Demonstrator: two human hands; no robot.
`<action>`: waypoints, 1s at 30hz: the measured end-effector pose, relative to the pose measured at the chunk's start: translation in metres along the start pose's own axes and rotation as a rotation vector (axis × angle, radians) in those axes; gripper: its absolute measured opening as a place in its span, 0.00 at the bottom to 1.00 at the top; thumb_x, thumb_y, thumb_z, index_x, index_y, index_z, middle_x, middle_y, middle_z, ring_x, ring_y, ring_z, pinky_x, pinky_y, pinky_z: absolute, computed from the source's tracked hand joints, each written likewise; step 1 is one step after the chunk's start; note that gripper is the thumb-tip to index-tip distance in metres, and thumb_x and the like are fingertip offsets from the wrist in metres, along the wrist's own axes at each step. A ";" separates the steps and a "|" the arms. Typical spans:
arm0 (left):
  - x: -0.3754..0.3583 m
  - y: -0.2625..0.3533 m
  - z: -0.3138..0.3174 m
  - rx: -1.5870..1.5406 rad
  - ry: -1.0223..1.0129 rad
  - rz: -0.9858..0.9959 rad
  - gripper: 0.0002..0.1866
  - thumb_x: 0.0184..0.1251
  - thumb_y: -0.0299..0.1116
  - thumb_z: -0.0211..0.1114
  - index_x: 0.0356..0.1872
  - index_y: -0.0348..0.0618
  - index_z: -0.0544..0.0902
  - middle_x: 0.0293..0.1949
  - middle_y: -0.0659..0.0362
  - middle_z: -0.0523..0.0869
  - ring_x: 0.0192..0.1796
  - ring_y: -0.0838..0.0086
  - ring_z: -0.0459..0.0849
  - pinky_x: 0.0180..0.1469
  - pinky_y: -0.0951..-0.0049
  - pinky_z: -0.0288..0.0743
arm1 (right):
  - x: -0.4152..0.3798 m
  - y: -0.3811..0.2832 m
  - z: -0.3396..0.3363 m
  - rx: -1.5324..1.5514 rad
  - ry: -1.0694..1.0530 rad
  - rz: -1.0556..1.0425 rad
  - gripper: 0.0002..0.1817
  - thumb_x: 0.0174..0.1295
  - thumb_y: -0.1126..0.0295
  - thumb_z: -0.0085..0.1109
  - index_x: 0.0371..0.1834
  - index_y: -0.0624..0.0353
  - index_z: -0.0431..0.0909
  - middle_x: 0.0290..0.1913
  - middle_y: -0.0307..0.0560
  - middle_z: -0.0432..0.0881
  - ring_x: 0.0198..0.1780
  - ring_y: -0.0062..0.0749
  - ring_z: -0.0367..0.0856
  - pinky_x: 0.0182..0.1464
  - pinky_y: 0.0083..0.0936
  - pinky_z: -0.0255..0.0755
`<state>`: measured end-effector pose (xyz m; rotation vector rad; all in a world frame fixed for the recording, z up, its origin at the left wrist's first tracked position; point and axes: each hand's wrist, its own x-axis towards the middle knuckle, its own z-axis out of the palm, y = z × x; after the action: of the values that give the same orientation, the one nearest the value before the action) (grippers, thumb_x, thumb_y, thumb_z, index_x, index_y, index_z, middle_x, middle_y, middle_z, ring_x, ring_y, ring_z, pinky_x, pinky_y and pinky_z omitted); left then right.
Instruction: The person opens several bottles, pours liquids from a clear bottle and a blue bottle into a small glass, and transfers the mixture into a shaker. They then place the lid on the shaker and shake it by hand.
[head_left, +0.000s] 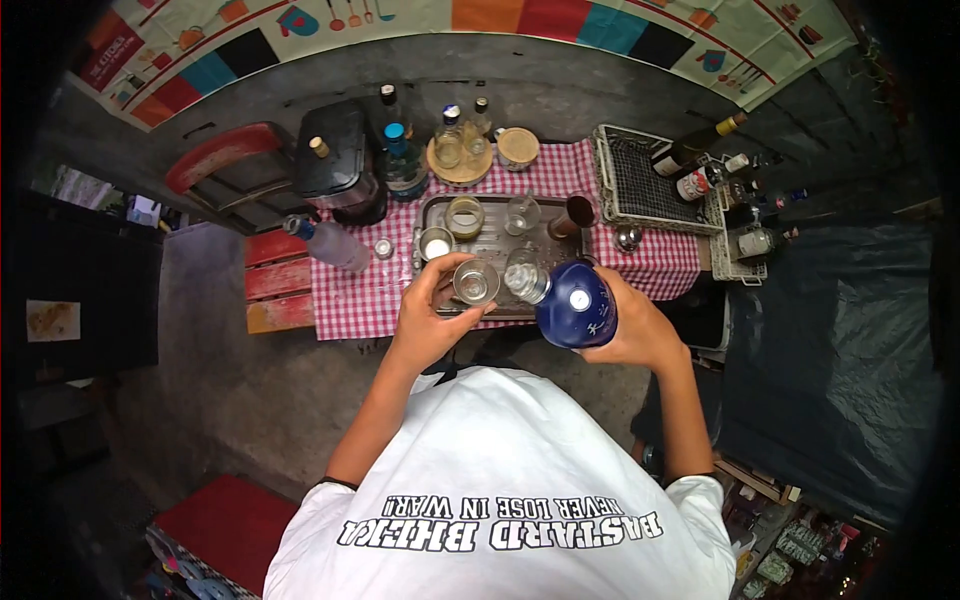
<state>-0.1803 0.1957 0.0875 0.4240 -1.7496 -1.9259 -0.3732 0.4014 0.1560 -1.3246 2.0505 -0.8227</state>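
Left hand (pixel 428 325) wrapped around a small clear glass (pixel 476 282), fingers (pixel 440 272) curled about its rim and side. Right hand (pixel 632 330) gripping a blue bottle (pixel 572 303), tilted with its open neck just beside the glass. Beyond the fingers, a metal tray (pixel 495 245) with several glasses on a red-checked surface (pixel 660 262). Farther beyond, a cluster of bottles (pixel 400 150). Off to the right of the fingers, a wire basket (pixel 650 180).
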 end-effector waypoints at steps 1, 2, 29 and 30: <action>-0.001 0.001 -0.008 -0.012 0.002 -0.042 0.31 0.53 0.17 0.73 0.60 0.33 0.71 0.55 0.53 0.79 0.59 0.71 0.80 0.64 0.69 0.76 | 0.002 -0.001 0.010 -0.003 0.048 0.038 0.51 0.30 0.65 0.79 0.66 0.62 0.67 0.54 0.53 0.81 0.53 0.42 0.84 0.58 0.33 0.76; -0.001 0.001 -0.017 -0.005 0.011 -0.044 0.31 0.53 0.17 0.73 0.60 0.33 0.71 0.55 0.53 0.79 0.59 0.71 0.80 0.64 0.69 0.76 | 0.005 -0.002 0.020 0.002 0.041 0.030 0.51 0.30 0.65 0.79 0.66 0.62 0.67 0.54 0.53 0.81 0.53 0.42 0.84 0.58 0.33 0.76; 0.044 -0.161 -0.133 0.544 -0.111 -0.208 0.29 0.52 0.29 0.76 0.56 0.38 0.75 0.49 0.49 0.84 0.53 0.60 0.83 0.55 0.64 0.76 | 0.017 0.020 0.183 0.482 0.574 0.315 0.50 0.32 0.66 0.83 0.64 0.62 0.67 0.53 0.53 0.81 0.53 0.38 0.83 0.58 0.34 0.75; 0.048 -0.160 -0.132 0.579 -0.124 -0.187 0.28 0.52 0.30 0.76 0.55 0.37 0.75 0.49 0.48 0.84 0.54 0.58 0.83 0.55 0.63 0.76 | 0.016 0.020 0.183 0.484 0.586 0.322 0.50 0.32 0.66 0.83 0.64 0.62 0.67 0.53 0.53 0.81 0.53 0.38 0.83 0.58 0.34 0.75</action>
<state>-0.1734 0.0673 -0.0820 0.7009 -2.4225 -1.5557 -0.2566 0.3578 0.0191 -0.5019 2.1913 -1.5566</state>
